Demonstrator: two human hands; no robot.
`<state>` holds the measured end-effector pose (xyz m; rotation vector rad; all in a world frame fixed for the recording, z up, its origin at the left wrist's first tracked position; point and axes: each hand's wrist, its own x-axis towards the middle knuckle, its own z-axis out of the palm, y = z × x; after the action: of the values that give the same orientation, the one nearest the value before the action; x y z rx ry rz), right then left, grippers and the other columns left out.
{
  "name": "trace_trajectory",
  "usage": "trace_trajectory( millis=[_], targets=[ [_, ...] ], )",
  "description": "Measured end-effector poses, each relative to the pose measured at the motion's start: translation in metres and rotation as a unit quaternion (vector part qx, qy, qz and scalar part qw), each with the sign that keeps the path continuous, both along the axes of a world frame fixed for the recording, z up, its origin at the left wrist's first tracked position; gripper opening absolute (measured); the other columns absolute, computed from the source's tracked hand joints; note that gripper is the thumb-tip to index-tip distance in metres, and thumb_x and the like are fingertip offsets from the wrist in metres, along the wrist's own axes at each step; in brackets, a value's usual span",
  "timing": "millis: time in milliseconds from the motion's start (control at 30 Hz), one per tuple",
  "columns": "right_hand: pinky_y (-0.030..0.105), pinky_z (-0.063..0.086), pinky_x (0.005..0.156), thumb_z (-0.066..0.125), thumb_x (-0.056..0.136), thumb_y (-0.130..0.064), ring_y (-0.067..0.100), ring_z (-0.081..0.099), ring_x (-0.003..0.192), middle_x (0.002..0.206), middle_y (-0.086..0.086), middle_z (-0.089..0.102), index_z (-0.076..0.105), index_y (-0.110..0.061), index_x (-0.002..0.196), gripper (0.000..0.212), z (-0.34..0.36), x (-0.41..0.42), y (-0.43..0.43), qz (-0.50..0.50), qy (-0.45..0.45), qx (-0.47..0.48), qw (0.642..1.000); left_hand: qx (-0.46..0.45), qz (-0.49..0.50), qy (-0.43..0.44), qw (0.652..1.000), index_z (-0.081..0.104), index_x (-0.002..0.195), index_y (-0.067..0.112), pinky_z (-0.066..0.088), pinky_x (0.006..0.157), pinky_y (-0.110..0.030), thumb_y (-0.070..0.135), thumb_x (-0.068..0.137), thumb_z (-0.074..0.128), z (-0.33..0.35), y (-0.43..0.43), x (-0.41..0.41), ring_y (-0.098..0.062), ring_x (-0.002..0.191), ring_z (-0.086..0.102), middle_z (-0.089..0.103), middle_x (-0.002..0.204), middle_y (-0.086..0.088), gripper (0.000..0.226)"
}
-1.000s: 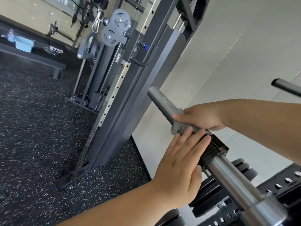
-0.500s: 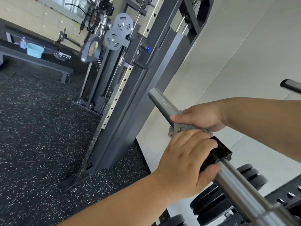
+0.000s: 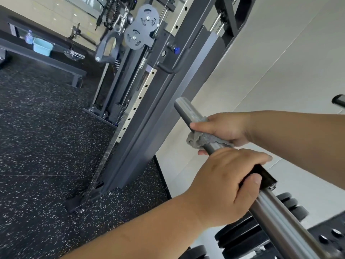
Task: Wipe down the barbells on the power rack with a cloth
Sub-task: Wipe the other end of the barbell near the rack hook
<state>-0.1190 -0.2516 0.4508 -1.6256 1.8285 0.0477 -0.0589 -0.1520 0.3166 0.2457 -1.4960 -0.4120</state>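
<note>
A steel barbell sleeve (image 3: 188, 112) runs from the upper middle down to the lower right. A black collar (image 3: 265, 177) clamps around it. My right hand (image 3: 225, 128) wraps a grey cloth (image 3: 203, 140) around the sleeve near its free end. Just below, my left hand (image 3: 227, 186) is closed around the bar at the black collar, its thumb on the collar's near face. More bare steel (image 3: 280, 221) shows below the collar.
The dark rack upright (image 3: 149, 113) with a pulley (image 3: 141, 28) stands just left of the bar end. Black weight plates (image 3: 240, 238) sit stored under the bar at lower right. Speckled rubber floor (image 3: 46, 146) spreads left; a bench (image 3: 46, 57) holds a blue tub (image 3: 42, 45).
My left hand went from flat fingers against the bar to a full grip on the collar. My right hand slid the cloth up toward the bar's free end.
</note>
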Motion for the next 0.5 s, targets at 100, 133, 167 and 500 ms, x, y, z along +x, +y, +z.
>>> trace_trajectory(
  millis=[100,133,167,500],
  targets=[
    [0.045,0.059,0.093,0.065,0.093,-0.061,0.033,0.075,0.100,0.101,0.017,0.078,0.069,-0.004,0.118,0.063,-0.010,0.005,-0.009,0.001,0.007,-0.075,0.997,-0.013,-0.008,0.001,1.000,0.074,0.116,0.003,0.043,0.098,-0.039,0.015,0.101,0.043,0.002,-0.003,0.000,-0.020,0.110,0.064,0.071,0.115,-0.006,0.036],
    [0.040,0.060,0.089,0.064,0.093,-0.061,0.028,0.076,0.095,0.096,0.012,0.078,0.071,-0.005,0.116,0.061,-0.010,0.005,-0.009,0.018,0.017,-0.084,0.996,-0.013,-0.011,-0.002,1.000,0.075,0.115,0.004,0.043,0.097,-0.040,0.016,0.101,0.043,0.002,-0.005,0.000,-0.020,0.109,0.065,0.071,0.115,-0.006,0.037],
    [0.035,0.058,0.084,0.063,0.095,-0.059,0.021,0.075,0.090,0.094,0.006,0.078,0.073,-0.006,0.112,0.056,-0.007,0.004,-0.008,0.044,0.033,-0.078,0.995,-0.015,-0.012,-0.005,1.000,0.075,0.115,0.004,0.043,0.096,-0.040,0.015,0.101,0.044,0.002,-0.006,0.000,-0.020,0.108,0.065,0.071,0.115,-0.006,0.036],
    [0.047,0.060,0.092,0.067,0.096,-0.047,0.025,0.071,0.078,0.088,0.008,0.079,0.074,-0.006,0.102,0.042,-0.011,0.022,-0.011,0.040,0.042,-0.097,0.994,-0.018,-0.005,-0.016,1.000,0.076,0.111,0.008,0.040,0.096,-0.039,0.026,0.098,0.043,0.004,-0.007,-0.001,-0.017,0.103,0.066,0.073,0.111,0.000,0.039]
  ],
)
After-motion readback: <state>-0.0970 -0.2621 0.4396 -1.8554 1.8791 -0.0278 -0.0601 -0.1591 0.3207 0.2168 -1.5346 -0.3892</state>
